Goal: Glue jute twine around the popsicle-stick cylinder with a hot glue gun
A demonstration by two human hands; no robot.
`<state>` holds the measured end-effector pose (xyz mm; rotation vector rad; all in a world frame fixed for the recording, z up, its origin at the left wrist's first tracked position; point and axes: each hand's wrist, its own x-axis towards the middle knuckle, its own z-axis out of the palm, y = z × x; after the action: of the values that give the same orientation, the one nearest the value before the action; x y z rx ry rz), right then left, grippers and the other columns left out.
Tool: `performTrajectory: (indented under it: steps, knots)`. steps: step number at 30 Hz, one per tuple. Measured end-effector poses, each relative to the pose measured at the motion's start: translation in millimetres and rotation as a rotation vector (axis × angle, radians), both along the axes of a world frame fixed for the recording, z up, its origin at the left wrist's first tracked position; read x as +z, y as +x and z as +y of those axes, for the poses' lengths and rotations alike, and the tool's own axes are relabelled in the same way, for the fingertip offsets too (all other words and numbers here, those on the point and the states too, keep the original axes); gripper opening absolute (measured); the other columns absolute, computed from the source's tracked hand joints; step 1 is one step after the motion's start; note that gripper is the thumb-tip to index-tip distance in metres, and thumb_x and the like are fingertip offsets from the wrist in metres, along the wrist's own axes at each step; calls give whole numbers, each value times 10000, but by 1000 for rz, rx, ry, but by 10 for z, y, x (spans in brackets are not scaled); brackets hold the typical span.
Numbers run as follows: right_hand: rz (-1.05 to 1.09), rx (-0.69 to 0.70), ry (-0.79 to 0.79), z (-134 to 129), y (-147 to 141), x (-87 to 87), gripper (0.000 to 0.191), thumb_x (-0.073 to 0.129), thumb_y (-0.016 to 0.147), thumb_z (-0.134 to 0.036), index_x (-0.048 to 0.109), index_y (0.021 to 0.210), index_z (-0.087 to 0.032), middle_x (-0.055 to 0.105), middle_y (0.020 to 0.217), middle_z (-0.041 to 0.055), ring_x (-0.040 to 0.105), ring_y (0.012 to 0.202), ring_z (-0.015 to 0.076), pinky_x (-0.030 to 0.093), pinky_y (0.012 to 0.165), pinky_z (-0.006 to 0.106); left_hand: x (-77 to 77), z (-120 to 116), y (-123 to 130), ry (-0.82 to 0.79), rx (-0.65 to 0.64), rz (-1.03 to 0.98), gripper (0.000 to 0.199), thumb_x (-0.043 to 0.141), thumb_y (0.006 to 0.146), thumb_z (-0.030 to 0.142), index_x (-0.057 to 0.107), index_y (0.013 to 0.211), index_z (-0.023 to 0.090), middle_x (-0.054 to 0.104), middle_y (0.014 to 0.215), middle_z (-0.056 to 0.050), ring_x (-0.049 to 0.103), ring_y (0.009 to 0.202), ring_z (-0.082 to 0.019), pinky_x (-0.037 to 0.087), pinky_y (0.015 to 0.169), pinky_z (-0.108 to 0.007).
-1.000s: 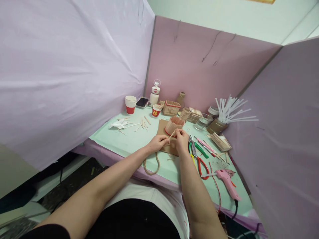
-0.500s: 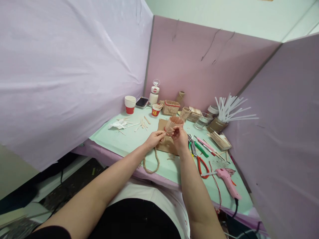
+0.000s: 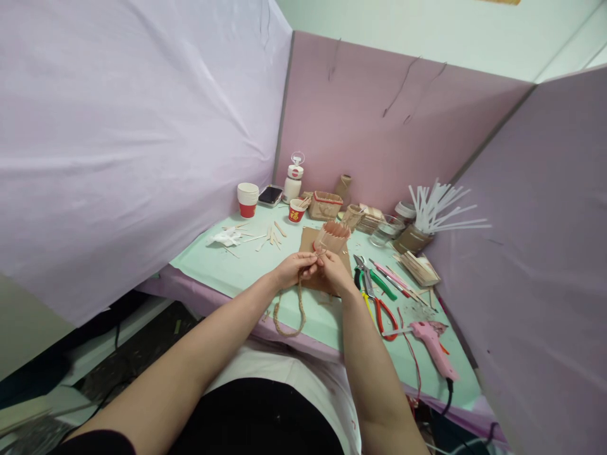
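My left hand (image 3: 298, 268) is closed in a pinch on a braided twine cord (image 3: 302, 309), whose lower part hangs in a loop over the table's front edge. Fingertip to fingertip with it, my right hand (image 3: 334, 268) pinches the upper end of the same cord, its thin strands just showing between the fingers. Right behind the hands stands a round cup-shaped holder of wooden sticks (image 3: 332, 235) with a jagged rim. It rests on a brown cardboard piece (image 3: 308, 236), partly covered by my hands.
Pliers with green handles (image 3: 382, 284), red-handled scissors (image 3: 386, 319) and a pink glue gun (image 3: 436, 351) lie at right. White glue sticks (image 3: 434, 212) stand in a box behind. Paper cups (image 3: 247, 201), a bottle (image 3: 293, 183) and a stick basket (image 3: 325, 205) line the back. Loose sticks (image 3: 272, 236) lie left.
My right hand has come down and toward me, from beside the stick holder to meet my left fingertips. The cord loop has shifted slightly, and more of the holder and pliers shows.
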<state>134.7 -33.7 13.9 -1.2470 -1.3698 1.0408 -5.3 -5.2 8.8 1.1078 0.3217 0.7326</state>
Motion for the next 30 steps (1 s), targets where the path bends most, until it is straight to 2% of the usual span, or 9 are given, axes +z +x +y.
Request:
performTrajectory:
  steps: [5,10,19,24,27,30]
  knots:
    - [-148,-139,167,13,-11,48,427,533,779,-576,456,572,-211,464,513,-39,411,518,116,340,536,244,2,-4,-4,7,11,36,346,669,729,450,612,771,111,434,495,49,288,398,-32,141,415,-212]
    - [-230,-299,227,21,7,95,377,516,783,-491,453,546,-205,429,533,-46,372,556,115,305,557,248,6,-5,-7,19,23,71,329,684,719,436,607,778,122,436,521,55,252,403,-23,117,422,-219]
    - [-403,-553,214,80,131,1,339,506,783,-468,466,544,-230,526,540,1,423,563,157,288,565,279,44,-42,-38,62,-25,97,346,689,705,455,601,745,122,439,540,40,257,438,-35,140,448,-223]
    - [-516,-627,167,83,224,-68,317,553,771,-424,471,527,-238,548,550,36,445,570,180,288,581,294,56,-62,-58,93,-45,95,356,687,694,466,596,723,124,446,543,31,292,457,-45,176,465,-219]
    - [-571,-638,153,76,221,-76,273,563,781,-390,529,569,-222,578,620,67,502,643,208,328,628,310,44,-54,-46,100,-28,95,359,681,697,469,599,723,120,448,541,29,306,465,-49,177,467,-218]
    - [-612,-670,200,64,180,-39,165,549,797,-335,636,795,-194,617,891,122,540,864,259,373,760,368,11,-27,-12,136,55,118,349,644,726,470,606,752,123,445,552,40,290,454,-45,172,458,-214]
